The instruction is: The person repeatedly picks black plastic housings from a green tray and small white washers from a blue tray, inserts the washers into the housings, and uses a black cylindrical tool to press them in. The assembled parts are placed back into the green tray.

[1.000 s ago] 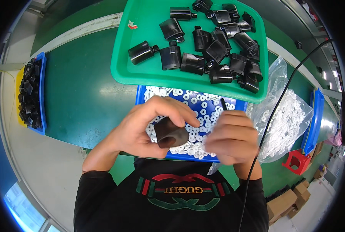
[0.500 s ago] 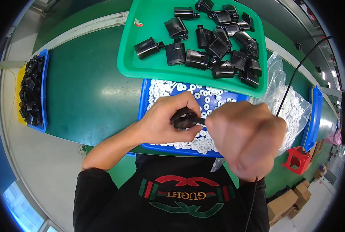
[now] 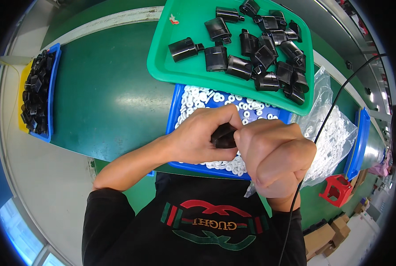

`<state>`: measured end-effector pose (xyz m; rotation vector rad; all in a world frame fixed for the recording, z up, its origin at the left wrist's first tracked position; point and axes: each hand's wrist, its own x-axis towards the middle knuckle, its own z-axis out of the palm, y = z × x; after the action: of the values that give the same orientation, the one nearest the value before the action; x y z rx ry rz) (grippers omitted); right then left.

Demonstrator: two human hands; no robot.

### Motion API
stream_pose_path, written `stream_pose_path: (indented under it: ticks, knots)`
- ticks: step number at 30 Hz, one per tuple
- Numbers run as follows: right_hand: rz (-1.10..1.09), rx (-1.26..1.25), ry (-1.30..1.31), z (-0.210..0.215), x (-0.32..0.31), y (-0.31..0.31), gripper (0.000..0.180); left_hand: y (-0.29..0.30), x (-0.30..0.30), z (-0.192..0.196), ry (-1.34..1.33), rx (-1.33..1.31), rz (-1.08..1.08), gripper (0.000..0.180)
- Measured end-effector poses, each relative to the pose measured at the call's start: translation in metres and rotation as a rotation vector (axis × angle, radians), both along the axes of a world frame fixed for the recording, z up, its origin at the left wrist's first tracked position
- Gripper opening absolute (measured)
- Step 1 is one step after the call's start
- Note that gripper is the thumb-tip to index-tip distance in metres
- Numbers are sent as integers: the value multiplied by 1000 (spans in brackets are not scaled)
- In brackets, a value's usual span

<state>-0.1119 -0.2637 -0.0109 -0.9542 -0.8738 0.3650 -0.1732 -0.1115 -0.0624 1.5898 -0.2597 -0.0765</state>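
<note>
My left hand (image 3: 197,136) is closed around a black plastic housing (image 3: 223,136), with thumb and fingers curled about its sides. Pressed up against the housing's right end is my right hand (image 3: 275,155), closed in a fist. Whatever my right fingers hold is hidden now. Both hands are above a blue tray (image 3: 175,108) of small white rings (image 3: 198,95). Beyond it a green tray (image 3: 155,55) carries several similar black housings (image 3: 216,58), partly overlapping the blue tray's far side.
A clear plastic bag (image 3: 335,137) of white rings lies right of the blue tray. A black cable (image 3: 328,116) hangs along my right side. At the far left a blue bin (image 3: 52,95) holds black parts. A red stool (image 3: 336,190) stands at lower right.
My right fist has turned and closed in on the housing. A dark thin shaft seen between them earlier is now hidden. The trays appear shifted slightly rightward in view.
</note>
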Motion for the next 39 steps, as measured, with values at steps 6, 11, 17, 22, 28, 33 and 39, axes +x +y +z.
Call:
stream_pose_path:
  ticks: [6,11,17,22,28,33,39]
  knots:
    - [-1,-12,-1,4,-1,0,13,1,0,3,14,4,-13,34]
    - [-42,-68,-38,8,-4,2,27,0,0,2,-54,11,10,35]
    - [-58,-65,-33,9,-6,5,32,3,-2,0,-90,45,-14,40]
    - [-22,-46,-151,-9,-3,8,29,1,-3,1,9,53,35,35]
    - [42,-10,-277,-24,2,8,22,0,0,0,-36,94,81,36]
    - [32,-6,-200,-16,7,15,24,6,4,1,-14,100,73,36]
    - [10,352,61,17,12,-13,18,20,3,14,-6,126,92,27]
